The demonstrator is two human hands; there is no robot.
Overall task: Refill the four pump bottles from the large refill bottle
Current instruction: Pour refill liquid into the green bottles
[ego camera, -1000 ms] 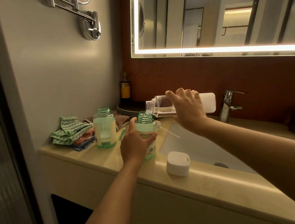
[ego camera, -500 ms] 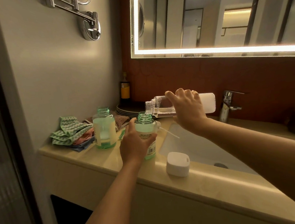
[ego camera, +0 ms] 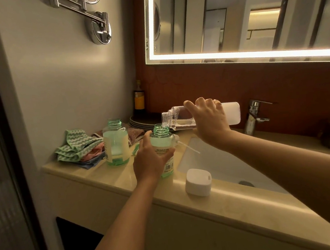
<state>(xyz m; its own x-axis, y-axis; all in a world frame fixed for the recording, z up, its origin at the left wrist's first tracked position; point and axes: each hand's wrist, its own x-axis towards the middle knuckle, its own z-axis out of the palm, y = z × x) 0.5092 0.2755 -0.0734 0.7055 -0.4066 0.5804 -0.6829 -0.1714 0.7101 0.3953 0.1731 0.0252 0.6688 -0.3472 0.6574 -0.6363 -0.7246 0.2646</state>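
My right hand [ego camera: 209, 121] grips the clear refill bottle [ego camera: 176, 118], held nearly level with its open mouth just over the neck of a green pump bottle [ego camera: 162, 139]. Clear liquid lies along the refill bottle's lower side. My left hand [ego camera: 149, 159] holds that green bottle upright on the counter [ego camera: 97, 175]. A second green bottle [ego camera: 115, 142] stands uncapped to the left, partly filled. A white pump tube [ego camera: 188, 147] sticks out behind the held bottle, over the sink edge.
A white cap-like block [ego camera: 198, 182] sits on the counter's front edge by the sink [ego camera: 212, 160]. Folded cloths [ego camera: 77, 148] lie at the left, stacked plates [ego camera: 146, 121] and a dark bottle [ego camera: 139, 99] behind, the tap [ego camera: 255, 115] at the right.
The refill bottle's mouth has dipped slightly towards the green bottle's neck. Both hands stay in nearly the same place.
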